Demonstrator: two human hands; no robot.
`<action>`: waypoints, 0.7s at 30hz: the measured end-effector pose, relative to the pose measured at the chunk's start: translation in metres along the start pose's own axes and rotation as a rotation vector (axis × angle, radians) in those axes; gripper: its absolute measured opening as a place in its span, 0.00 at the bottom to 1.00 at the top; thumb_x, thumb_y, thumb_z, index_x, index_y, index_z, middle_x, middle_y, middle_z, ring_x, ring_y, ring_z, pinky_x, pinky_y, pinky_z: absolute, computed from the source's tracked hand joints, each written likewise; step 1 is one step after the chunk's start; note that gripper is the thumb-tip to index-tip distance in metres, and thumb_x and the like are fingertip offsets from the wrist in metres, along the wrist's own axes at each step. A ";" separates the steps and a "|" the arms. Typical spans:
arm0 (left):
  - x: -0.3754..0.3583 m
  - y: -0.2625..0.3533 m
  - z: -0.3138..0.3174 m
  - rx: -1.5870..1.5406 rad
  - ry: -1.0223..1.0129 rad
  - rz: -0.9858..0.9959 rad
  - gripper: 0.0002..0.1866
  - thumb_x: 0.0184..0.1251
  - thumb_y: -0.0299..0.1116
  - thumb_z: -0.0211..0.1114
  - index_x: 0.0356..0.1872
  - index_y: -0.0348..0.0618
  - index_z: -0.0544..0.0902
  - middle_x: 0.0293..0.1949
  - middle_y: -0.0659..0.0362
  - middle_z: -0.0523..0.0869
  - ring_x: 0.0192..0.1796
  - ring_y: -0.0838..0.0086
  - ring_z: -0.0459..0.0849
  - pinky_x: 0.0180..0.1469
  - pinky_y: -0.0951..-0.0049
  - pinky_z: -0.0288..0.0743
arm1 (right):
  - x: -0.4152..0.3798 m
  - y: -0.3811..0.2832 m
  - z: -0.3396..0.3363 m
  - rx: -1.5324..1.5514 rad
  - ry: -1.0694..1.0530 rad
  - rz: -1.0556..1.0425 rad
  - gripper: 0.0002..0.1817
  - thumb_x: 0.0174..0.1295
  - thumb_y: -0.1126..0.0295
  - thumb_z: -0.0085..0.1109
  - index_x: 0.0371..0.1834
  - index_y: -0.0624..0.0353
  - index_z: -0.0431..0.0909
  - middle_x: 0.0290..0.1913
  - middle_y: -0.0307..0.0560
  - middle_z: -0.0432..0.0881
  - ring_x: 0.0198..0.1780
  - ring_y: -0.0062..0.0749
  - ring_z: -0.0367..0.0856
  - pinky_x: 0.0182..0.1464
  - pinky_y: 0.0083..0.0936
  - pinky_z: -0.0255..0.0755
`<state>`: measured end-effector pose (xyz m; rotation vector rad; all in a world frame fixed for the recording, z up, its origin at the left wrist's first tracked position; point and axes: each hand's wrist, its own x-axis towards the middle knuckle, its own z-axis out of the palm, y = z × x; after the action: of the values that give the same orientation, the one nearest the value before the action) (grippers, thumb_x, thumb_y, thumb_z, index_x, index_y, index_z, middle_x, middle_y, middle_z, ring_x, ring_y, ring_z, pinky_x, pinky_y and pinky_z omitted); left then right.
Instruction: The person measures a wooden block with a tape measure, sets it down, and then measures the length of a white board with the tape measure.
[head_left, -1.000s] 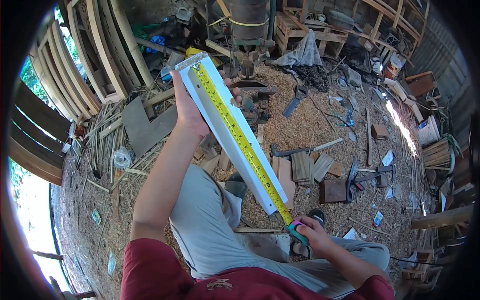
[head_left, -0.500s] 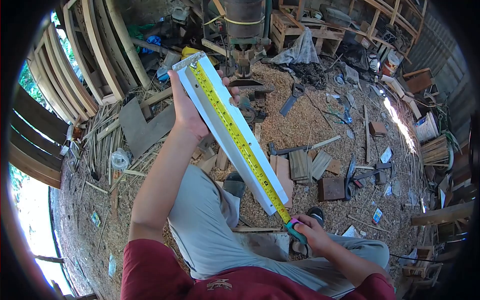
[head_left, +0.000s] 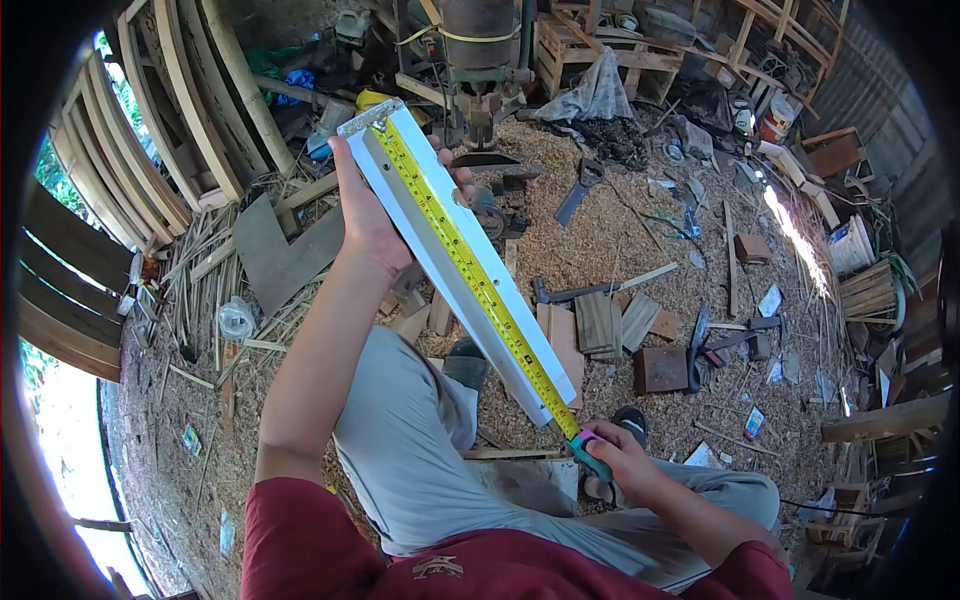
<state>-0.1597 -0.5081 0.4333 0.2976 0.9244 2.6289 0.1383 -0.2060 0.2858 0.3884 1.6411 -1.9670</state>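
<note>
My left hand (head_left: 368,215) is closed around the upper part of a long white channel-shaped piece (head_left: 438,252) with small holes, held slanting in front of me. Its fingertips show past the right edge. The yellow blade (head_left: 470,265) of a tape measure runs lengthwise inside the piece, its hook end at the top. Gripped in my right hand (head_left: 628,468) is the teal and pink tape measure case (head_left: 590,456), just beyond the lower end of the piece.
Wood shavings cover the ground. A handsaw (head_left: 580,190), a hammer (head_left: 570,293), wood offcuts (head_left: 600,325) and a brown block (head_left: 662,371) lie ahead. Farther back stands a machine (head_left: 485,50). Long boards (head_left: 200,100) lean at the left.
Both hands keep their grip, with the blade still along the white piece. In view, the piece and hands have shifted very slightly up and left.
</note>
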 end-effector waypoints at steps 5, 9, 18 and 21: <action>0.001 -0.001 -0.002 -0.002 -0.020 -0.004 0.57 0.65 0.86 0.32 0.62 0.36 0.74 0.47 0.49 0.81 0.52 0.50 0.80 0.60 0.46 0.77 | 0.001 0.000 0.000 0.006 -0.004 -0.009 0.16 0.72 0.67 0.58 0.58 0.63 0.79 0.48 0.40 0.85 0.48 0.19 0.79 0.53 0.19 0.71; -0.001 -0.001 0.000 -0.002 -0.013 -0.004 0.57 0.65 0.86 0.32 0.62 0.36 0.74 0.47 0.49 0.81 0.52 0.50 0.80 0.60 0.46 0.77 | 0.002 0.001 0.000 0.007 0.001 -0.004 0.17 0.71 0.66 0.58 0.58 0.63 0.79 0.48 0.40 0.84 0.48 0.20 0.79 0.53 0.20 0.71; 0.001 -0.001 -0.006 -0.017 -0.077 -0.023 0.57 0.65 0.86 0.31 0.64 0.37 0.73 0.48 0.48 0.80 0.53 0.49 0.80 0.63 0.44 0.75 | 0.001 -0.001 0.001 -0.018 0.001 0.004 0.17 0.71 0.65 0.58 0.58 0.63 0.78 0.47 0.39 0.83 0.48 0.20 0.78 0.53 0.20 0.71; 0.001 -0.002 -0.005 -0.011 -0.071 -0.029 0.57 0.65 0.86 0.30 0.64 0.36 0.73 0.48 0.48 0.79 0.54 0.49 0.79 0.65 0.43 0.74 | 0.001 -0.001 0.003 -0.002 0.008 0.004 0.17 0.71 0.65 0.58 0.58 0.63 0.78 0.47 0.39 0.83 0.48 0.19 0.78 0.53 0.20 0.71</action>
<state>-0.1618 -0.5091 0.4288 0.3688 0.8848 2.5783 0.1376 -0.2085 0.2866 0.3985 1.6456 -1.9636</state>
